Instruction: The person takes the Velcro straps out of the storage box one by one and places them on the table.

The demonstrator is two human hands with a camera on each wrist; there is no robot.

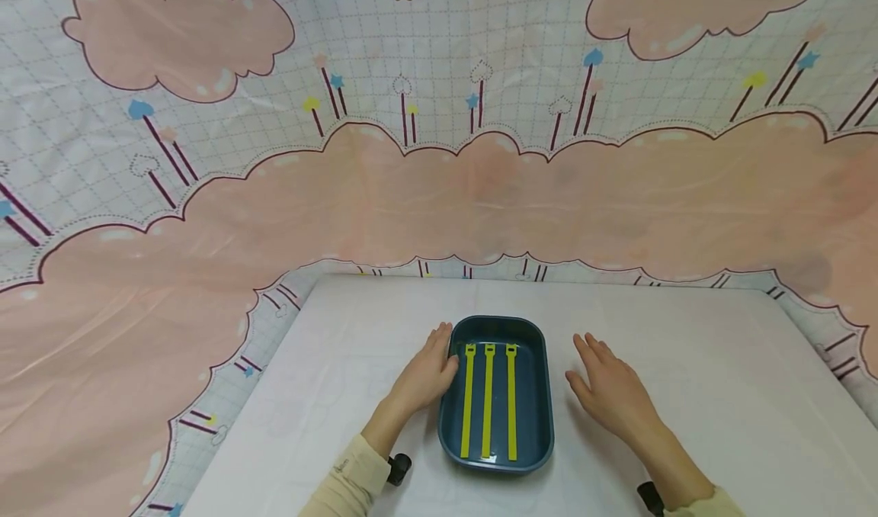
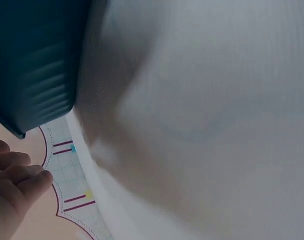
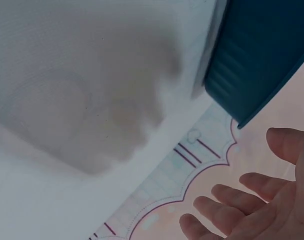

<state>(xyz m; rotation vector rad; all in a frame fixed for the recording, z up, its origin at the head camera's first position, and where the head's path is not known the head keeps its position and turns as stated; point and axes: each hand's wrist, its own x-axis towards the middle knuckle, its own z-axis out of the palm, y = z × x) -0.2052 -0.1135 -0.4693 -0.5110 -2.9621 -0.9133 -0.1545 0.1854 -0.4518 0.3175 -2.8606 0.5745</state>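
We see the left hand [image 1: 425, 368] with its fingers out long, right at the left side of the blue tray [image 1: 531, 418]. Its thumb is by the rim, but we can't tell if it really touches. The right hand [image 1: 613, 387] is open too, with its fingers spread a bit and nothing in it. It is off to the right of the tray, with a gap between. The tray sits on the white table [image 1: 384, 311], between the two hands. Inside it we count three yellow ties [image 1: 488, 403], lying side by side, with their fat ends at the far side. We see pale sleeves [image 1: 350, 475] on both arms. Behind the table is a cloth [image 1: 549, 189] with pink clouds.
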